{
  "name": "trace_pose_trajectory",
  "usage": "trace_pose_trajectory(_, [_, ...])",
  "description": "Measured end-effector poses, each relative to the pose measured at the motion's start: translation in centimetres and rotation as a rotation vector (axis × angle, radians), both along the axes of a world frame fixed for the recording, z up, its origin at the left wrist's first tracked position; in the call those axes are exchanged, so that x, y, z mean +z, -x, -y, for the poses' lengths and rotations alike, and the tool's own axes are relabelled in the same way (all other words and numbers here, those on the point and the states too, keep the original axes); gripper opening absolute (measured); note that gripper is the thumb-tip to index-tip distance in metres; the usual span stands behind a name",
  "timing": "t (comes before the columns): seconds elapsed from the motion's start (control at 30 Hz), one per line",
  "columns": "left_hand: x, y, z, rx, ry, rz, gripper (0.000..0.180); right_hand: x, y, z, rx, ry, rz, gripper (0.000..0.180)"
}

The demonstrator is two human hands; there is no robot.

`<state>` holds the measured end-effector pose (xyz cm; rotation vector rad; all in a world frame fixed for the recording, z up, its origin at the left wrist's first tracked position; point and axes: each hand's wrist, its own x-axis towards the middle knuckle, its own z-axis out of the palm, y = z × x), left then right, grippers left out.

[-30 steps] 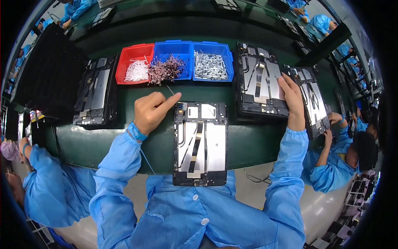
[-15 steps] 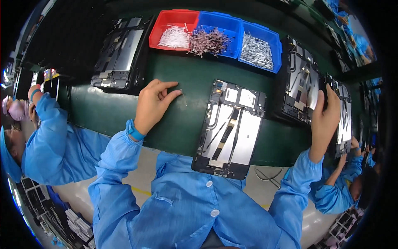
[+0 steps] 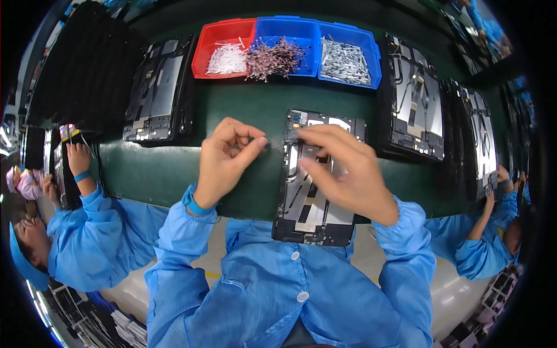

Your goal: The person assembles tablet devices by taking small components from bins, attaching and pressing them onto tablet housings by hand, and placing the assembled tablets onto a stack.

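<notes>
At far left a co-worker's hand (image 3: pixel 78 159) with a blue wristband rests at a dark device on the green bench (image 3: pixel 156 171). A stack of opened tablet chassis (image 3: pixel 159 93) lies behind it. The person's left hand (image 3: pixel 223 162) sits on the bench, fingers curled, thumb and forefinger pinched together; whether they grip anything cannot be told. Behind it stand 3 bins: a red bin (image 3: pixel 203 43) of white parts, a blue bin (image 3: pixel 284 26) of brownish parts, a second blue bin (image 3: pixel 371 49) of silver parts. The open tablet chassis (image 3: pixel 313 217) lies just right of the left hand. The right hand (image 3: pixel 348 174) covers its upper half, fingertips pinched at the top-left edge. More chassis (image 3: pixel 415 101) lie to the right.
</notes>
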<state>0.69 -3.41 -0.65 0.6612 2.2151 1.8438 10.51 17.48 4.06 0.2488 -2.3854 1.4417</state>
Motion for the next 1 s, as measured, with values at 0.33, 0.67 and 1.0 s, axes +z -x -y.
trace_pose_trajectory(0.33, [2.8, -2.8, -0.6, -0.038, 0.257, -0.808, 0.021, -1.9, 0.0, 1.1, 0.069, 0.040, 0.001, 0.011])
trace_pose_trajectory(0.67, [3.0, -3.1, -0.3, -0.199, 0.573, -1.013, 0.038, -2.5, 0.5, 1.1, 0.013, -0.053, -0.024, 0.011])
trace_pose_trajectory(1.0, [0.0, 1.0, -1.5, -0.208, 0.140, 0.528, 0.027, -4.9, 2.2, 0.3, -0.029, -0.096, 0.088, 0.007])
